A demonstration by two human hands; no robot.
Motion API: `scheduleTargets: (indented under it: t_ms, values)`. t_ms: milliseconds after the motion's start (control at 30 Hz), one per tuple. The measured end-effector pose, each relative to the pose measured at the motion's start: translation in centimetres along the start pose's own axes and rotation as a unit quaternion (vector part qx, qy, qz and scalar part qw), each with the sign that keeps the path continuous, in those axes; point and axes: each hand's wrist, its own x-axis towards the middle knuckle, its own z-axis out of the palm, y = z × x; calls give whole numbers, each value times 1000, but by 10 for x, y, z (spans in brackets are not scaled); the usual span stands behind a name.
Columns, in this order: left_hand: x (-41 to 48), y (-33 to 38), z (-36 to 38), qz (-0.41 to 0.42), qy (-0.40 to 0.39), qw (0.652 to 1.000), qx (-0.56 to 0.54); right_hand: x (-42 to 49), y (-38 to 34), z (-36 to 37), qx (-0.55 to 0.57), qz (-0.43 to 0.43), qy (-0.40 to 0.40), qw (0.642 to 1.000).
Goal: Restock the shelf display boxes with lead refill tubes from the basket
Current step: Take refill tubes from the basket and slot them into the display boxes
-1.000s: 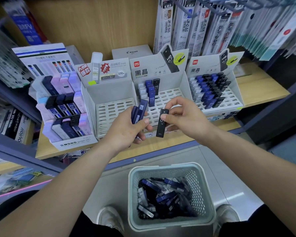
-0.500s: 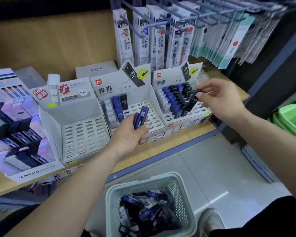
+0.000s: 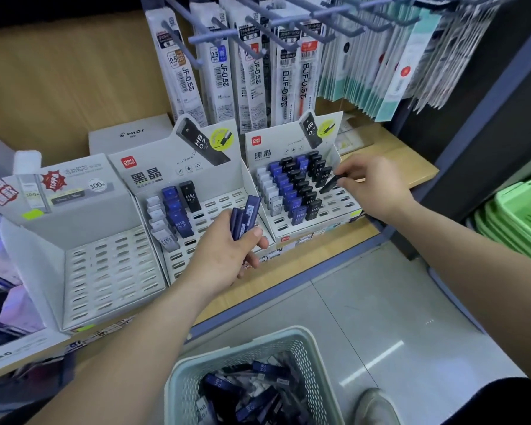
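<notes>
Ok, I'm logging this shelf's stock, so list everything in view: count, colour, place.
display boxes: three, white, side by side on shelf
slotted tubes: many, grey, blue and black, middle and right boxes
basket: one, pale grey-green, below the shelf
loose tubes: many, blue and black, in basket
hanging refill packs: many, mostly white, hooks above
green baskets: stack, green, far right
left hand: one, holds several blue tubes
right hand: one, pinches one black tube over right box

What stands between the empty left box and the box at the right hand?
Head view: the middle deli display box, partly stocked with lead tubes.
</notes>
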Motion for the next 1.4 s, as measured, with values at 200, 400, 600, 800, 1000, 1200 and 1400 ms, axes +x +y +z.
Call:
scheduleTargets:
  t_ms: [200, 400, 600, 800, 1000, 1200, 1400]
  values:
    - [-3, 3, -2, 5, -9, 1000, -13, 2, 3, 8, -55, -50, 17, 997]
    - [-9, 5, -6, 5, -5, 1000, -20, 6, 4, 24, -82, -44, 14, 996]
    - [-11, 1, -13, 7, -5, 999, -35, -7, -34, 16, -57, -44, 49, 996]
    - [-17, 7, -12, 19, -14, 999, -44, -47, -105, 41, 220, -28, -177, 959]
    - [-16, 4, -19, 24, 23, 998, -44, -50, -108, 42, 267, -15, -150, 952]
    - [-19, 4, -34, 35, 78, 994, -75, -56, -99, 37, 269, 1, -177, 947]
    - [-24, 0, -41, 48, 90, 993, -58, -65, -110, 46, 257, 1, -234, 938]
